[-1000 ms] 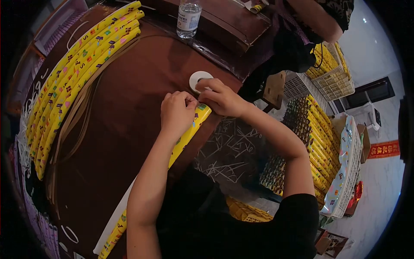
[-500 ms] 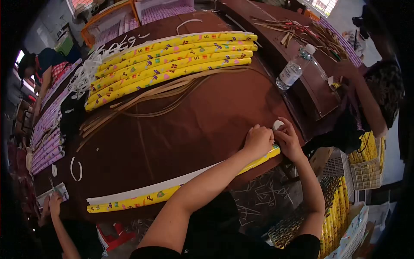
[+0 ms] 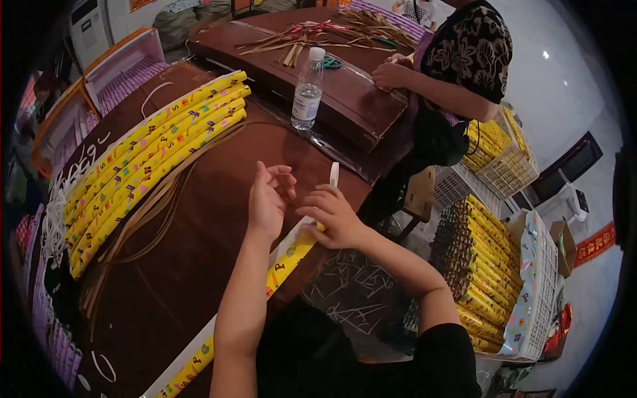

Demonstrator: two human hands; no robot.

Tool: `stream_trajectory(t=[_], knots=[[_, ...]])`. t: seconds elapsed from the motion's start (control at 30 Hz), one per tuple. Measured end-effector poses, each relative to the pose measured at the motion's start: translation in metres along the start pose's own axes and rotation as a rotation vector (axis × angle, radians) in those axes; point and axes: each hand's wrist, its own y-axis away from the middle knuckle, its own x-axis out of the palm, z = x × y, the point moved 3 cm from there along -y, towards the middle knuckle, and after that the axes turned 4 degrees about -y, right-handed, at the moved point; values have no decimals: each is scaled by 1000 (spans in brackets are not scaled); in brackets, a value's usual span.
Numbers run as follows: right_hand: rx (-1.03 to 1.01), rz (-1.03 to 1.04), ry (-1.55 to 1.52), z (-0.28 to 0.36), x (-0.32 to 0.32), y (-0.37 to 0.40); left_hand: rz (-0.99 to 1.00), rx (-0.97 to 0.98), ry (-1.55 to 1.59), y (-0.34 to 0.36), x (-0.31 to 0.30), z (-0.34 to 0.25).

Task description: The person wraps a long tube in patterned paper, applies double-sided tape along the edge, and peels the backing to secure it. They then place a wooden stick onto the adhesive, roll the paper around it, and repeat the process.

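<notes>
A long yellow patterned roll with a white edge lies along the table's near edge. My right hand is closed around its far end, fingers over the top. A white strip sticks up just beyond those fingers. My left hand is raised beside that end, palm turned inward and fingers loosely bent and apart, holding nothing. Several finished-looking yellow tubes lie in a row on the brown table, with thin brown strips alongside.
A water bottle stands beyond my hands. Green-handled scissors and brown strips lie on the farther table. A co-worker works at its right. White baskets of yellow tubes stand at right. White scraps litter the floor.
The view has swung to the right. My left hand has come off the roll and opened. My right hand has turned over the roll's end, and a white strip now stands out there.
</notes>
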Motion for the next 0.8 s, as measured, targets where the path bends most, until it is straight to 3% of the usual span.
stream_trajectory(t=[0.03, 0.1, 0.2, 0.33, 0.4, 0.43, 0.5, 0.67, 0.73, 0.8], knots=[[4, -24, 30, -2, 14, -4, 18, 13, 37, -1, 0, -2], [269, -104, -381, -31, 34, 6, 10, 20, 93, 2, -3, -5], [514, -151, -1038, -40, 30, 2, -22, 44, 141, 3, -9, -10], [544, -340, -755, -64, -9, -4, -50, 66, 176, -2, -17, -10], [361, -162, -108, -83, -30, -2, -52, 67, 199, 0, -17, -10], [427, 36, -36, -93, -27, 3, -54, 70, 218, 0, -16, -10], [377, 115, 74, -91, -14, 10, -56, 69, 221, -1, -15, -11], [323, 57, 125, -100, 2, 3, -42, 69, 246, -1, -14, -10], [391, -188, -83, -98, 7, -10, -11, 68, 289, -1, -13, -11], [362, -246, 14, -97, 14, -26, -15, 75, 304, -2, -14, -13]])
